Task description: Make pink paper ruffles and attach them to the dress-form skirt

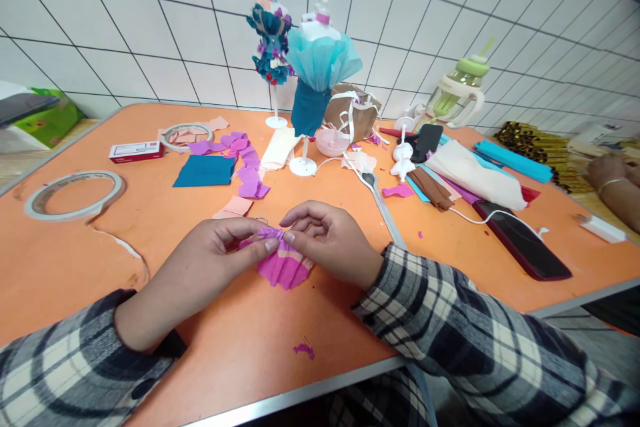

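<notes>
Nr front edge of table [240, 353], L hand [217, 253] & R hand [333, 237] pinch pleated magenta crepe paper [284, 271]. Top's gathered; lower rim's loose, prob. unfinished.

Bright, even light, stretchy wide-angle edges
We've got plenty of soft light, seemingly from overhead, with a faint shadow under the left hand [220, 247] on the bench [240, 353]. The middle looks pretty crisp to us, but the tiled wall [165, 13] leans and smears toward the right, and the top corner there goes dark.
</notes>
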A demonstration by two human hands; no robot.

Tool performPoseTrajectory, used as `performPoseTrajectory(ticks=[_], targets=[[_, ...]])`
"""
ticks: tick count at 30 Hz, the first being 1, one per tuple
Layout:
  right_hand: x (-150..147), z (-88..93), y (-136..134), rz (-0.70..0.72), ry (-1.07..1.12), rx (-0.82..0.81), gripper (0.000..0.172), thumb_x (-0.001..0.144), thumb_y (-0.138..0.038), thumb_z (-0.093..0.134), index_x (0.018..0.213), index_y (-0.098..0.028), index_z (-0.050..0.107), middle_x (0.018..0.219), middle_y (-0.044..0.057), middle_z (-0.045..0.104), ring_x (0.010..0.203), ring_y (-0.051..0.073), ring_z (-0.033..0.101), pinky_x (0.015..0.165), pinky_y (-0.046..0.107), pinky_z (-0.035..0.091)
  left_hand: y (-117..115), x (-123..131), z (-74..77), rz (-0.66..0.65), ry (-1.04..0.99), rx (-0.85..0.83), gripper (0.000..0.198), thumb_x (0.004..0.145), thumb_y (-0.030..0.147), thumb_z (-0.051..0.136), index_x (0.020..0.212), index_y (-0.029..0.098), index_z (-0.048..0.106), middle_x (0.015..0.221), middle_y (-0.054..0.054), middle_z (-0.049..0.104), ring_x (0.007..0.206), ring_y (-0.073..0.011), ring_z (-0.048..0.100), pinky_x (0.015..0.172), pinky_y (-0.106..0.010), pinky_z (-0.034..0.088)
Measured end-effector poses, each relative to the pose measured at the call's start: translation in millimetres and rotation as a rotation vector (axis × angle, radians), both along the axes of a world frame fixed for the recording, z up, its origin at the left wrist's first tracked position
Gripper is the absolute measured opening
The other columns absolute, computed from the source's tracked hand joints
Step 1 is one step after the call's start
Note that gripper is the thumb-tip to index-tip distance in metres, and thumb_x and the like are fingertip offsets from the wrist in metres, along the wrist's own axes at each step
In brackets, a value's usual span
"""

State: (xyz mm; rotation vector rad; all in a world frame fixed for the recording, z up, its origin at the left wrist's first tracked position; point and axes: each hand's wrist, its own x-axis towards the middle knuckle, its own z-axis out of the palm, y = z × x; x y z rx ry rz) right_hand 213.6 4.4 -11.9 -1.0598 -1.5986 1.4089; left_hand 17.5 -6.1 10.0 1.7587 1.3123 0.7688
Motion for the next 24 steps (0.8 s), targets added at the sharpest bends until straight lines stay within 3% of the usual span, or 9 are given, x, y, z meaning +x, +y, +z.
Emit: performPoseTrajectory(ticks=[3, 6, 10, 17, 21, 24], targets=[[-1.7, -2.7, -0.2, -0.024, 0.008, 0.015, 0.016, 0.082, -0.027, 0.072, 0.094, -0.017, 0.069, 0.072, -0.002, 0.064, 0.055, 0.008, 0.054, 0.052, 0.02, 0.044, -2.5, 1.5, 0.2, 0.009, -0.014, -0.016, 0.027, 0.076, 0.049, 0.071, 0.076, 0.024, 0.08, 0.076, -0.004, 0.08, 0.072, -0.0239, 0.071, 0.068, -0.031, 0.055], [-3.0, -3.9, 0.0, -0.066, 0.011, 0.035, 0.013, 0.081, -0.025, 0.072, 0.09, -0.017, 0.068, 0.072, -0.002, 0.064, 0.055, 0.008, 0.054, 0.052, 0.02, 0.044, -4.9, 2.8, 1.1, 0.125, -0.018, -0.015, 0.034, 0.069, 0.053, 0.076, 0.089, 0.026, 0.081, 0.09, -0.005, 0.082, 0.084, -0.0285, 0.074, 0.077, -0.036, 0.058], [-3.3, -3.7, -0.7, -0.098, 0.01, 0.098, 0.013, 0.079, -0.026, 0.073, 0.085, -0.018, 0.065, 0.071, -0.003, 0.062, 0.058, 0.008, 0.054, 0.053, 0.02, 0.044, -5.6, 3.5, 3.6, 0.231, 0.103, 0.086, 0.032, 0.066, 0.057, 0.076, 0.081, 0.028, 0.08, 0.091, -0.005, 0.082, 0.09, -0.0323, 0.073, 0.086, -0.041, 0.055], [-2.8, -5.5, -4.5, -0.064, -0.032, 0.211, 0.01, 0.08, -0.025, 0.069, 0.083, -0.02, 0.061, 0.071, -0.005, 0.06, 0.058, 0.008, 0.052, 0.055, 0.02, 0.043, -6.3, 4.1, 6.6, 0.173, 0.126, 0.169, 0.02, 0.072, 0.049, 0.071, 0.071, 0.031, 0.08, 0.078, -0.001, 0.081, 0.077, -0.0272, 0.072, 0.078, -0.035, 0.053], [0.4, -6.0, -0.9, 0.054, -0.009, 0.205, 0.014, 0.086, -0.031, 0.067, 0.093, -0.021, 0.063, 0.079, -0.003, 0.062, 0.064, 0.01, 0.055, 0.061, 0.022, 0.046, -5.1, 2.1, 4.7, 0.137, -0.003, 0.09, 0.019, 0.071, 0.045, 0.073, 0.069, 0.028, 0.079, 0.071, -0.002, 0.078, 0.068, -0.0236, 0.068, 0.069, -0.031, 0.054], [4.3, -3.6, 4.9, 0.06, 0.128, 0.101, 0.022, 0.088, -0.036, 0.066, 0.103, -0.021, 0.062, 0.085, 0.0, 0.063, 0.074, 0.012, 0.059, 0.069, 0.025, 0.051, -1.4, -2.1, -0.5, 0.17, -0.147, -0.005, 0.021, 0.071, 0.046, 0.078, 0.073, 0.025, 0.078, 0.07, -0.001, 0.075, 0.066, -0.0203, 0.066, 0.062, -0.026, 0.052]])
